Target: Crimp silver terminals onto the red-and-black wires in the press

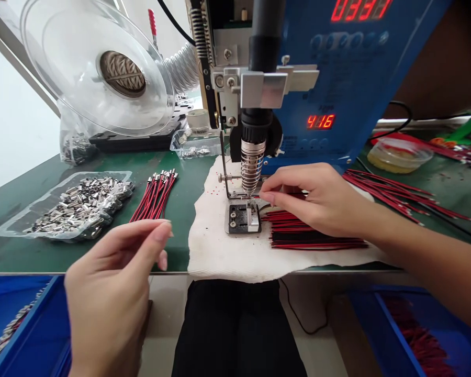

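My right hand (316,201) pinches a thin red-and-black wire (298,195) just right of the soldering machine's spring-wrapped tip (253,162). Below that tip is a small black-and-silver fixture (243,219). Under my right palm lies a bundle of red and black wires (317,241) on a white cloth (220,256). My left hand (118,277) is raised at the table's front edge, thumb and finger pressed together; whatever is between them is too small to make out. Near it rest red-and-black wires with metal connectors (155,196) on their ends.
A clear tray (11,228) of loose metal connectors (84,204) stands at left. Behind it are a clear round hood (74,94) and a small plastic box (198,149). The blue machine (322,94) fills the back. More wires (392,196) lie right. Blue bins (35,335) flank my legs.
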Demonstrator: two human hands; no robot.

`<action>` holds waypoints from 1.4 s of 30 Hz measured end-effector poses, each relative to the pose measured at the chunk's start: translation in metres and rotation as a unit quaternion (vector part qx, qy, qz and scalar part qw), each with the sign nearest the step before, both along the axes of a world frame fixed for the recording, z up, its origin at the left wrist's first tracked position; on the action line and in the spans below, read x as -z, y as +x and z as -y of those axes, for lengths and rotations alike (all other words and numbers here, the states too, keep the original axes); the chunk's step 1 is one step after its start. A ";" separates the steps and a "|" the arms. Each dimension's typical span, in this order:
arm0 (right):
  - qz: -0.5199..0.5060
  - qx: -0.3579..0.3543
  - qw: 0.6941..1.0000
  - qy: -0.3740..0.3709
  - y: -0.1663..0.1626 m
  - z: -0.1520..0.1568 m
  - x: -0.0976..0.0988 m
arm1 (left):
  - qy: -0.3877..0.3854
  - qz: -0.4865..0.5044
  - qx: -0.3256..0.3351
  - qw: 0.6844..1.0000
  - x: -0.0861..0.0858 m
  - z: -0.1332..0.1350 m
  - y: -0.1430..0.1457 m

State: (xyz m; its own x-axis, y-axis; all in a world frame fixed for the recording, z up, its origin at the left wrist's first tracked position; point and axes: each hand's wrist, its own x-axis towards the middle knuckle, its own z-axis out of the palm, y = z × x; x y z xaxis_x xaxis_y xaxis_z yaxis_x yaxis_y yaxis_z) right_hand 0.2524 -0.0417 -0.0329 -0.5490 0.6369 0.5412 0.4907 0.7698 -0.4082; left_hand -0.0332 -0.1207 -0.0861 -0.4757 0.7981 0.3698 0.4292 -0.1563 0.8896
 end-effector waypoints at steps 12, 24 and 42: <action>0.001 -0.006 1.000 0.002 0.001 -0.001 0.001 | 0.004 0.030 0.113 0.993 -0.029 -0.005 0.035; 0.021 -0.024 0.998 0.045 0.003 -0.001 0.003 | -0.049 0.064 0.200 0.976 -0.014 -0.028 0.045; 0.033 -0.097 0.986 0.131 0.011 -0.002 0.007 | -0.065 -0.270 0.076 0.958 -0.015 -0.023 0.032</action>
